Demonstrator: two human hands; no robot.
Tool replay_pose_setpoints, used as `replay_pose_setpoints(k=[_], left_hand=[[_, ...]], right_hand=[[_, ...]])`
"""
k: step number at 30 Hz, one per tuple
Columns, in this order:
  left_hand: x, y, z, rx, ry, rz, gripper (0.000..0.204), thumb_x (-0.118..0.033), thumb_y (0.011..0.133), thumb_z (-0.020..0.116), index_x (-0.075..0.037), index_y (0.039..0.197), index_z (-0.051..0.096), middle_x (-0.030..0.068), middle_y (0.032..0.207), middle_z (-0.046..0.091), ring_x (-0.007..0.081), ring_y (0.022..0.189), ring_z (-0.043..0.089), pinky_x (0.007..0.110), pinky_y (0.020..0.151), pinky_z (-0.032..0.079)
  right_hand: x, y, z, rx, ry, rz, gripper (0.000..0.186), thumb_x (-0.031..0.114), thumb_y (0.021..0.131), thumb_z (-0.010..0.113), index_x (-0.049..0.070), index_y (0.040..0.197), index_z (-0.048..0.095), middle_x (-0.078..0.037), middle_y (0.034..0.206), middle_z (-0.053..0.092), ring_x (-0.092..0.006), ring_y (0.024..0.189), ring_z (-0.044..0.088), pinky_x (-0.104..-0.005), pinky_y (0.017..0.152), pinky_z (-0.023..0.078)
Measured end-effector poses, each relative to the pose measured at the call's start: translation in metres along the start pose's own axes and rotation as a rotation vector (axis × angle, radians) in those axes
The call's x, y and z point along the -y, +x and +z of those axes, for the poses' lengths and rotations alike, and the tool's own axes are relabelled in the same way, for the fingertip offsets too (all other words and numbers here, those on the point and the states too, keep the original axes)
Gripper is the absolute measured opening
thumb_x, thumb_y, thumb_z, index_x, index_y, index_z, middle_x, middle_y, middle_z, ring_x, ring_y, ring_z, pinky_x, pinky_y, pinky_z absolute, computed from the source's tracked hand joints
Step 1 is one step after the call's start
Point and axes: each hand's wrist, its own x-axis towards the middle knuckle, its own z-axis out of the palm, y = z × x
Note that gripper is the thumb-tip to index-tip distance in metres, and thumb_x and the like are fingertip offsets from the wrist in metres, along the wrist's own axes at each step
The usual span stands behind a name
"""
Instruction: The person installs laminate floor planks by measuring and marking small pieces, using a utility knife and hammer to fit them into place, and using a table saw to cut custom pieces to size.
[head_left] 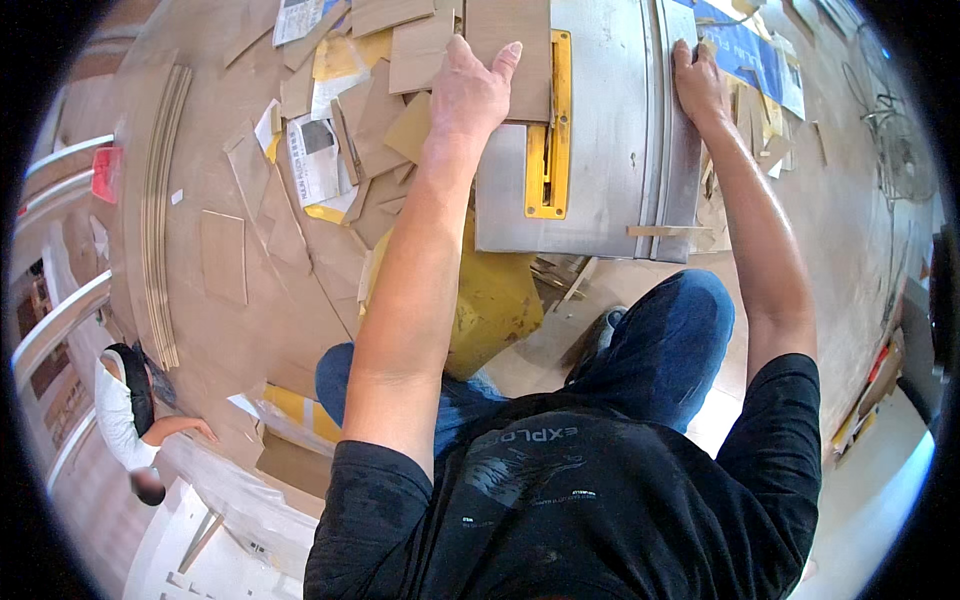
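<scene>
A table saw with a grey metal top [605, 180] and a yellow slotted insert [547, 170] stands in front of me. On its left part lies a flat brown wooden board [528, 60], its right edge against the insert. My left hand [468, 92] grips this board at its left side, thumb spread onto the top; the other fingers are partly hidden. My right hand [702, 88] is closed over the right edge of the saw top, next to the long metal rail [660, 120]. A short wood strip [668, 231] rests across the rail's near end.
Wood offcuts [375, 120] and paper sheets litter the floor left of the saw, with long stacked strips [165, 220] farther left. A yellow panel [495, 310] is below the saw top. A fan [900, 150] stands at right. Another person [125, 410] bends at lower left.
</scene>
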Motion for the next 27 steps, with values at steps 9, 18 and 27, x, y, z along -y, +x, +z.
replay_pose_setpoints(k=[9,18,27], left_hand=[[0.002,-0.012,-0.006,0.087,-0.013,-0.032,0.088,-0.064,0.093,0.055,0.014,0.133,0.040,0.0362,0.121,0.059,0.0457,0.112,0.061,0.047,0.094,0.051],[0.007,-0.029,-0.002,-0.042,0.057,0.091,0.062,-0.053,0.096,0.058,0.005,0.113,0.045,0.0283,0.101,0.065,0.0439,0.095,0.066,0.047,0.082,0.055],[0.017,-0.043,0.000,-0.027,0.071,0.099,0.065,-0.056,0.097,0.055,0.007,0.114,0.045,0.0290,0.105,0.063,0.0414,0.097,0.065,0.046,0.082,0.055]], right_hand=[[0.007,-0.005,-0.005,0.021,-0.024,0.023,0.068,0.055,0.099,0.036,0.002,0.139,0.049,-0.029,0.133,0.057,-0.0467,0.126,0.051,-0.0518,0.105,0.040],[0.002,-0.004,-0.003,0.004,-0.039,0.012,0.068,0.055,0.099,0.037,0.001,0.137,0.051,-0.030,0.130,0.059,-0.0487,0.124,0.053,-0.0536,0.105,0.040],[0.006,-0.004,-0.007,0.046,-0.020,0.038,0.066,0.053,0.099,0.036,0.001,0.139,0.049,-0.031,0.131,0.057,-0.0476,0.125,0.052,-0.0520,0.107,0.039]])
